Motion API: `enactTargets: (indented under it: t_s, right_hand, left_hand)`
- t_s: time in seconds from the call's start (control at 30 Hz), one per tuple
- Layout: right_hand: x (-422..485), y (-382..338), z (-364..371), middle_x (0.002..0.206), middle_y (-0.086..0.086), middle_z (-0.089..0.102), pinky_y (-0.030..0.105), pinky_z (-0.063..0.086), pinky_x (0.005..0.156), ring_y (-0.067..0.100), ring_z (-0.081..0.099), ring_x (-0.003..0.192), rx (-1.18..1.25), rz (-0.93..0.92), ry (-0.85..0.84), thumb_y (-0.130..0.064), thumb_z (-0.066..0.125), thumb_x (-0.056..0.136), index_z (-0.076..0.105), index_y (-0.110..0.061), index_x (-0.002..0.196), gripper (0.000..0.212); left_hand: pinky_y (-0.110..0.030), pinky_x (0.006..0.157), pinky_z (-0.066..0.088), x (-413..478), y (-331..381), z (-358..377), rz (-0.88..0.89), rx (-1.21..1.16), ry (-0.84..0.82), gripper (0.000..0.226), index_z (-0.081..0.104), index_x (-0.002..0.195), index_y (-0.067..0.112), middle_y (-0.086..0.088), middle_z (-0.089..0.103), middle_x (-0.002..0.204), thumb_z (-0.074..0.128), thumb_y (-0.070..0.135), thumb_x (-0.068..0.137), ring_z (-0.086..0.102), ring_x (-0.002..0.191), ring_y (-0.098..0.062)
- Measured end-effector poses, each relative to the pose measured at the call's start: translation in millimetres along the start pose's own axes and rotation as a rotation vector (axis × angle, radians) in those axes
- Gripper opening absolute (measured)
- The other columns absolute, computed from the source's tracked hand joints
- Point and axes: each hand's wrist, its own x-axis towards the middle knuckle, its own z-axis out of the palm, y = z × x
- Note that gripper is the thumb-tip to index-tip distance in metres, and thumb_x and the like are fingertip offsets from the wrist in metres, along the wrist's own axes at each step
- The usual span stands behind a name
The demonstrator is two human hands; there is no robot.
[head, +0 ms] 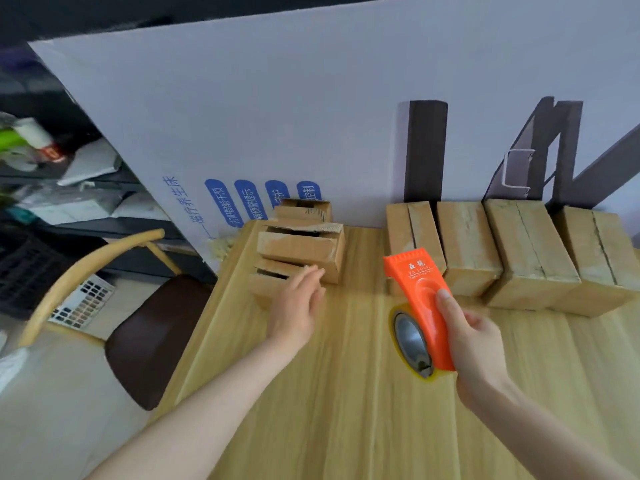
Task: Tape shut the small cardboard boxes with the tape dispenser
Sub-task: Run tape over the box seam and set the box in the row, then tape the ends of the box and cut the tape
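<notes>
Small cardboard boxes (301, 244), three of them, sit clustered at the far left of a pale wooden table (346, 427), with dark gaps showing where their top flaps are not sealed. A second row of boxes (526, 251) stands side by side along the far right, against a white printed panel (311, 116); their flaps lie flat, though tape on them is too faint to confirm. The left hand (296, 306) reaches to the nearest open box (273, 282), fingers straight and close together, holding nothing; whether the fingertips touch the flap cannot be told. The right hand (474, 344) is wrapped around an orange tape dispenser (420, 299), thumb laid along its flat face, held over the middle of the table with the toothed front edge pointing far, toward the boxes, and the roll of tape (412, 341) at the near end. The boxes look light and probably empty, made of thin corrugated card with frayed edges, so they would likely slide on the smooth wood or dent under a hard pull. Pressing a flat palm on the flaps, or bracing a side wall, seems the safest hold while tape is drawn across. The dispenser looks rigid and easy to grip by its body, clear of the teeth.
</notes>
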Motion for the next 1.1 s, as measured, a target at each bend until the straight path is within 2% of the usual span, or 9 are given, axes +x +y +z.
enactTargets:
  t_s: [0.1, 0.2, 0.3, 0.43, 0.6, 0.83, 0.93, 1.03, 1.1]
  right_hand:
    - [-16.5, 0.2, 12.2, 0.052, -0.001, 0.057, 0.029, 0.038, 0.052, 0.017, 0.05, 0.052, -0.012, -0.004, 0.018, -0.042, 0.063, 0.09, 0.061, -0.009, 0.065, 0.041]
    - [-34.8, 1.8, 24.9, 0.057, 0.003, 0.057, 0.029, 0.038, 0.053, 0.02, 0.051, 0.055, -0.022, -0.001, 0.038, -0.042, 0.062, 0.09, 0.061, -0.008, 0.066, 0.041]
    - [-49.8, 5.7, 32.6, 0.055, 0.004, 0.056, 0.029, 0.038, 0.053, 0.02, 0.05, 0.054, -0.029, 0.004, 0.069, -0.042, 0.062, 0.09, 0.059, -0.008, 0.065, 0.043]
    - [-65.3, 12.5, 31.6, 0.053, 0.004, 0.055, 0.029, 0.038, 0.052, 0.02, 0.05, 0.052, -0.024, 0.0, 0.133, -0.04, 0.062, 0.091, 0.058, -0.007, 0.063, 0.043]
    - [-80.1, 20.7, 14.9, 0.045, -0.003, 0.058, 0.028, 0.04, 0.05, 0.017, 0.054, 0.048, -0.025, 0.009, 0.212, -0.041, 0.062, 0.091, 0.065, -0.009, 0.068, 0.039]
    - [-98.7, 24.4, -11.8, 0.056, 0.006, 0.058, 0.028, 0.038, 0.05, 0.019, 0.051, 0.05, -0.027, 0.013, 0.264, -0.04, 0.062, 0.09, 0.062, -0.007, 0.065, 0.042]
    - [-106.8, 26.4, -28.6, 0.057, 0.007, 0.059, 0.027, 0.04, 0.049, 0.018, 0.053, 0.048, -0.045, 0.022, 0.258, -0.042, 0.062, 0.09, 0.062, -0.006, 0.068, 0.043]
    - [-116.4, 33.7, -53.9, 0.062, 0.009, 0.063, 0.029, 0.044, 0.055, 0.021, 0.057, 0.055, -0.057, 0.044, 0.238, -0.043, 0.062, 0.09, 0.066, -0.005, 0.073, 0.042]
    - [-123.6, 38.9, -73.9, 0.069, 0.013, 0.064, 0.033, 0.044, 0.062, 0.024, 0.058, 0.063, -0.077, 0.053, 0.221, -0.045, 0.063, 0.089, 0.067, 0.002, 0.08, 0.048]
  left_hand:
    - [-0.031, 0.116, 0.022, 11.8, -42.8, -21.7, -0.014, 0.178, -0.094, 0.047, 0.037, 0.146, 0.017, 0.001, 0.032, 0.154, 0.041, 0.032, 0.101, 0.025, 0.143, -0.014]
    - [-0.041, 0.121, 0.008, 26.9, -75.0, -25.8, 0.037, 0.428, -0.351, 0.074, 0.011, 0.153, 0.018, 0.002, 0.008, 0.161, 0.048, 0.046, 0.095, 0.001, 0.148, -0.015]
    - [-0.047, 0.12, 0.001, 33.2, -93.5, -13.3, 0.085, 0.542, -0.539, 0.084, 0.001, 0.153, 0.016, -0.002, -0.001, 0.161, 0.054, 0.042, 0.093, -0.004, 0.148, -0.018]
    - [-0.042, 0.121, 0.005, 34.0, -95.8, 5.6, 0.092, 0.509, -0.476, 0.074, 0.005, 0.153, 0.013, -0.007, 0.001, 0.161, 0.051, 0.028, 0.097, 0.001, 0.148, -0.023]
    - [-0.039, 0.12, 0.01, 9.5, -81.0, 17.7, 0.194, 0.523, -0.474, 0.07, 0.006, 0.153, 0.011, -0.009, 0.001, 0.161, 0.047, 0.028, 0.099, 0.005, 0.148, -0.025]
    - [-0.039, 0.119, 0.02, -33.2, -39.4, 34.4, 0.313, 0.48, -0.468, 0.066, 0.012, 0.152, 0.009, -0.011, 0.008, 0.16, 0.047, 0.026, 0.099, 0.013, 0.147, -0.027]
    - [-0.038, 0.118, 0.019, -70.3, -11.2, 43.0, 0.346, 0.456, -0.491, 0.066, 0.012, 0.152, 0.009, -0.011, 0.009, 0.16, 0.046, 0.026, 0.099, 0.014, 0.147, -0.027]
    - [-0.038, 0.118, 0.018, -114.9, 19.8, 53.1, 0.346, 0.44, -0.544, 0.065, 0.012, 0.152, 0.009, -0.01, 0.008, 0.16, 0.045, 0.027, 0.099, 0.013, 0.147, -0.026]
    - [-0.039, 0.117, 0.024, -146.9, 42.9, 60.1, 0.338, 0.451, -0.57, 0.066, 0.019, 0.151, 0.008, -0.011, 0.015, 0.159, 0.051, 0.027, 0.097, 0.019, 0.146, -0.027]
